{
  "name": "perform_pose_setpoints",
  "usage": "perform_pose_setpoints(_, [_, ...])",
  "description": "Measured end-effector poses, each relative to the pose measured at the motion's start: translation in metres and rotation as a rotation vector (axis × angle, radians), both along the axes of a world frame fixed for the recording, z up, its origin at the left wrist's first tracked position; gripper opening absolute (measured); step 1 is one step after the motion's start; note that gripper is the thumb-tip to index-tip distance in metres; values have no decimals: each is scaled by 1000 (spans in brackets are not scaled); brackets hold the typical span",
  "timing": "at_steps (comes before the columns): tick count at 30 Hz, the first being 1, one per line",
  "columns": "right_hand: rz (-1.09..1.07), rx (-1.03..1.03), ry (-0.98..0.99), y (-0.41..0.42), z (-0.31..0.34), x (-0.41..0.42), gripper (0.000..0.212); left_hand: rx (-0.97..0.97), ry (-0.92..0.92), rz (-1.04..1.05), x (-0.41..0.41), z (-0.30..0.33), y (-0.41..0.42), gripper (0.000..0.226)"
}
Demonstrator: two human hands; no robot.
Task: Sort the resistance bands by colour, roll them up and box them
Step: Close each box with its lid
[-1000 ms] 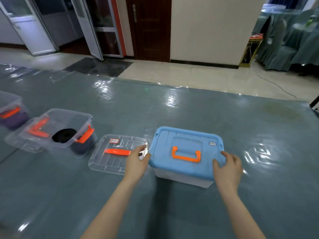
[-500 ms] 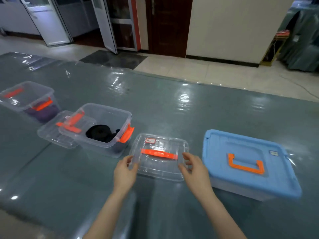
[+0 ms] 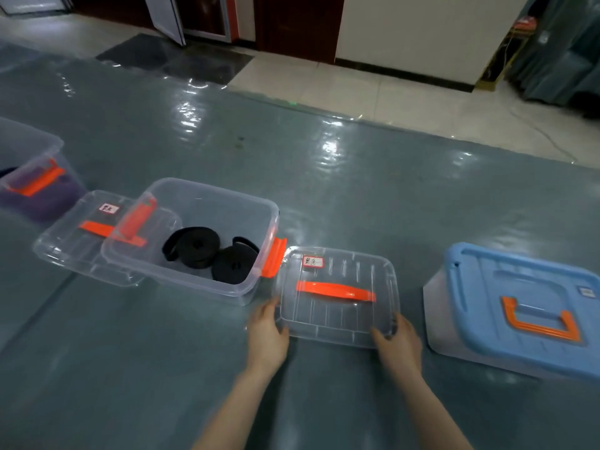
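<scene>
I see two rolled black resistance bands point(image 3: 207, 251) already lying in the open clear box point(image 3: 194, 241), so that colour looks sorted and rolled. Its clear lid point(image 3: 337, 293) rests on the table just right of it; my left hand point(image 3: 268, 332) and right hand point(image 3: 397, 339) grip its near corners, fingers curled on the rim. Lidding remains. The blue-lidded box point(image 3: 519, 306) is closed; the far-left box point(image 3: 29, 177) seems to hold purple bands, though it is partly cut off

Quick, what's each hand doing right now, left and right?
Left hand: holding the clear lid at its near left corner.
Right hand: holding the same lid at its near right corner.
</scene>
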State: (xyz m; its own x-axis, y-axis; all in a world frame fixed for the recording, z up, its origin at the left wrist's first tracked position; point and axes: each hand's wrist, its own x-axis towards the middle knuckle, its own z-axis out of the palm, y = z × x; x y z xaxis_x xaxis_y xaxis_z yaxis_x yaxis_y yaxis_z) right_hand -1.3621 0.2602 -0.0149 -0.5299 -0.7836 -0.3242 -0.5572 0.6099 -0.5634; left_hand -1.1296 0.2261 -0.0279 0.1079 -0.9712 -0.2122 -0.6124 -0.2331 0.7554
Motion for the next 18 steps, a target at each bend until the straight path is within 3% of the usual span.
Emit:
perform_pose_setpoints(5, [-107, -96, -66, 16, 12, -3, 50, -109, 17, -46, 2, 3, 13, 49])
perform_pose_setpoints(9, [-175, -196, -132, 46, 22, -5, 54, -194, 43, -65, -1, 19, 37, 49])
perform_pose_setpoints(13, [-197, -312, -193, 78, 34, -5, 41, -293, 71, -78, -1, 41, 72, 50])
perform_pose_setpoints(18, [-197, -406, -268, 106, 46, -3, 53, -415, 75, -28, 5, 73, 109, 50])
